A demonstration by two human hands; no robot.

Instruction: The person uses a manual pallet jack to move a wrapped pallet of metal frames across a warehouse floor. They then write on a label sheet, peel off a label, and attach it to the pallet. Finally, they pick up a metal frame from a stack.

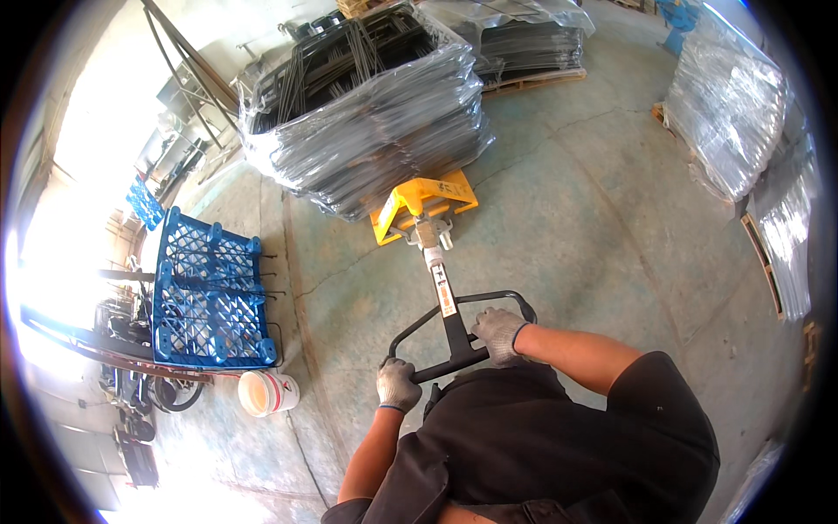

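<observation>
In front of me is a yellow pallet jack (408,197) with a black loop handle (459,351). My left hand (398,384), in a grey work glove, is closed round the handle's left corner. The gloved right hand (499,335) grips the handle's right side. From the handle a shaft with a label (443,284) runs forward to the jack's yellow body. Just beyond that body stands a tall stack of dark metal racks (384,122) wrapped in clear film. The jack's forks are hidden beneath the stack.
Blue plastic pallets (215,301) stand upright at the left, with a white bucket (269,394) close by. Another wrapped stack (531,52) sits on a wooden pallet at the back. Wrapped loads (729,113) line the right side. Concrete floor (576,236) lies between them.
</observation>
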